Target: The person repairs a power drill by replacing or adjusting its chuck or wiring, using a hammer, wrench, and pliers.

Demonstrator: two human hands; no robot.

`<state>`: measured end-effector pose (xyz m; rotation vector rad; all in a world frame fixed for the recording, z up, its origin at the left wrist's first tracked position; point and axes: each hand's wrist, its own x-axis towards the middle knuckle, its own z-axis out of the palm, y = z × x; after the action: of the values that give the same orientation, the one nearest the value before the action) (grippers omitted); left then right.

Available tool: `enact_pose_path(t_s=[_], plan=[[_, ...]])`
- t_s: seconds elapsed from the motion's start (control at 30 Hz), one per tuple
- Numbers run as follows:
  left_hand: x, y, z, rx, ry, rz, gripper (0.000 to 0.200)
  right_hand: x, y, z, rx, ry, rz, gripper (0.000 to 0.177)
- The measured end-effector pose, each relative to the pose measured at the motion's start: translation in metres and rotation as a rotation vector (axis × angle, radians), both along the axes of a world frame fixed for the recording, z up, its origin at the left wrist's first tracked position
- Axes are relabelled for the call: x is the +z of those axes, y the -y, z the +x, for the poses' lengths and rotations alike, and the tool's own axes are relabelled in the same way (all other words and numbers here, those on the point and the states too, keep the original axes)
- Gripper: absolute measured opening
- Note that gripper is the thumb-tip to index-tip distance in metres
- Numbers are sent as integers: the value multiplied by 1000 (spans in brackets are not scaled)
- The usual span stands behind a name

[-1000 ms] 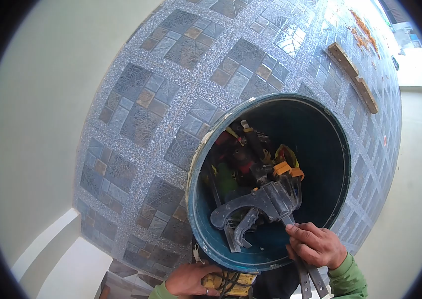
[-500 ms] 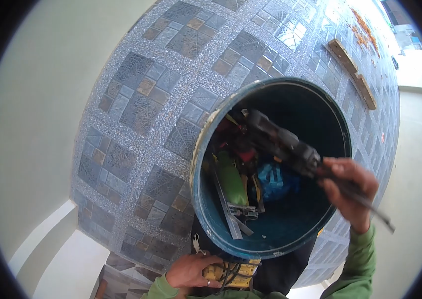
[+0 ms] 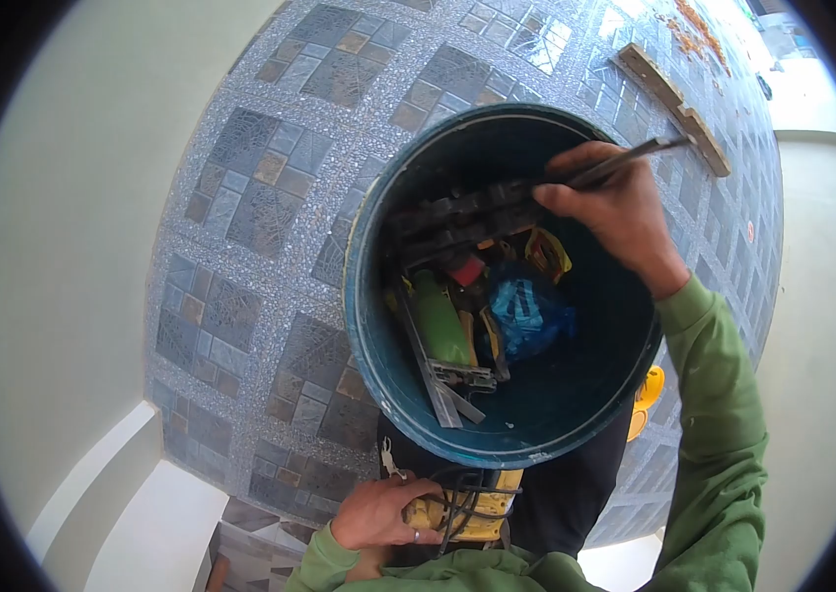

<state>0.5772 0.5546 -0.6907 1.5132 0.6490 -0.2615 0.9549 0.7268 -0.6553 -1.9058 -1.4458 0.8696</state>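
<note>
My right hand (image 3: 625,202) grips the metal bar of a dark bar clamp (image 3: 477,204), whose chunky black body lies inside the deep blue-green bucket (image 3: 357,331). The bar's end sticks out past the bucket's right rim. Inside the bucket are a green rounded object (image 3: 440,321), a crumpled blue plastic bag (image 3: 526,311), a yellow-and-red item (image 3: 548,254) and a metal square (image 3: 426,370). Below the bucket, my left hand (image 3: 383,513) is closed around the end of a yellow power tool (image 3: 492,526) with a black cord wound about it.
Patterned stone tiles (image 3: 324,385) surround the bucket. A notched wooden board (image 3: 674,104) lies at the upper right, with orange-brown debris (image 3: 699,35) beyond it. Pale walls (image 3: 72,247) bound both sides. A yellow shoe (image 3: 645,403) shows right of the bucket.
My right hand has moved up and left, lowering the bar clamp deeper into the bucket and turning it nearly level. My left hand keeps its hold on the yellow power tool.
</note>
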Motion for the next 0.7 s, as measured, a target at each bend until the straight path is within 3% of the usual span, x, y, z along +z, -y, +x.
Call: enact_pose_path(t_s=[0.1, 0.17, 0.23, 0.27, 0.33, 0.4, 0.43, 0.5, 0.6, 0.7], plan=[[2, -1, 3, -1, 0, 17, 65, 9, 11, -25, -118, 162, 86, 36], [3, 1, 3, 3, -5, 18, 65, 24, 20, -29, -175, 134, -43, 38], [2, 3, 3, 20, 4, 35, 64, 32, 30, -23, -69, 173, -347, 38], [3, 3, 3, 20, 8, 38, 64, 25, 38, -17, -70, 176, -345, 38], [2, 3, 4, 13, 8, 33, 64, -2, 54, -7, 391, 384, -430, 40], [6, 0, 7, -1, -10, 21, 66, -11, 58, -24, 567, 540, -775, 43], [7, -1, 7, -12, -30, 12, 68, -24, 65, -31, 564, 536, -777, 43], [9, -1, 8, -7, -32, 19, 68, -54, 82, -40, 761, 835, -772, 32], [7, 3, 5, 5, -18, 42, 66, -84, 85, -30, 654, 779, -678, 22], [7, 2, 6, 21, 1, 57, 64, -68, 78, -31, 710, 757, -782, 23]])
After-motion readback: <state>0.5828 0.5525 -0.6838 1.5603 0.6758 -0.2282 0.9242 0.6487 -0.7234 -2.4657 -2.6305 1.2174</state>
